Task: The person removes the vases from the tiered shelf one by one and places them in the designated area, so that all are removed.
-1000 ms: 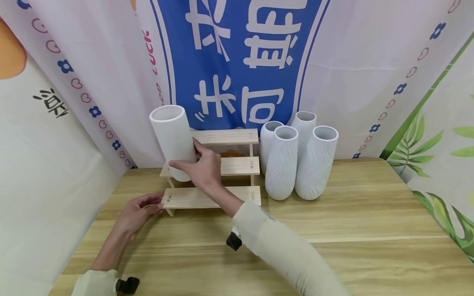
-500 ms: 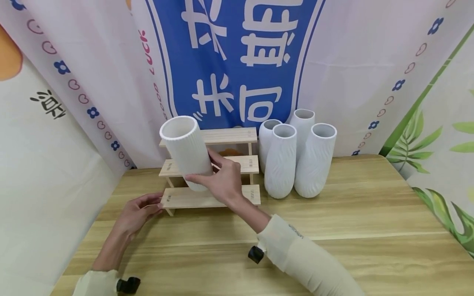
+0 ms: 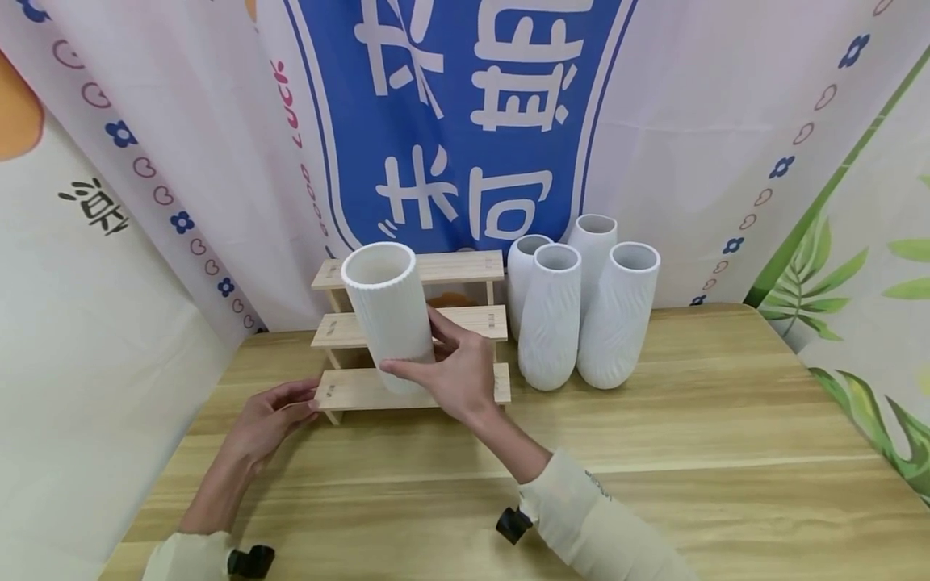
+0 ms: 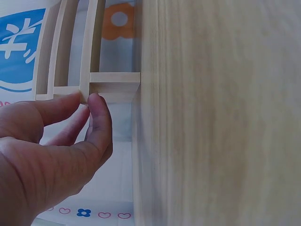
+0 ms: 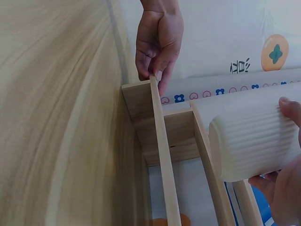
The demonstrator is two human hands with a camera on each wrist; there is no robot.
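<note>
My right hand [image 3: 465,375] grips a white ribbed vase [image 3: 388,323] low on its side, thumb in front and fingers behind. The vase tilts a little, mouth up, in front of a three-tier wooden stand [image 3: 345,394]. In the right wrist view the ribbed vase [image 5: 258,136] has its base off the boards, near the middle tier's front edge. My left hand [image 3: 261,424] pinches the left end of the lowest board. The left wrist view shows the left hand [image 4: 61,155] with thumb and fingertips at that board's corner.
Several white wavy-patterned vases [image 3: 550,323] stand close together right of the stand. The wooden table [image 3: 690,452] stretches to the front and right. A printed curtain [image 3: 676,161] hangs behind, and a white wall sheet [image 3: 87,347] borders the left.
My right hand has carried the ribbed vase to the right and lower, from the stand's left side to its front middle. The left hand stays on the lowest board.
</note>
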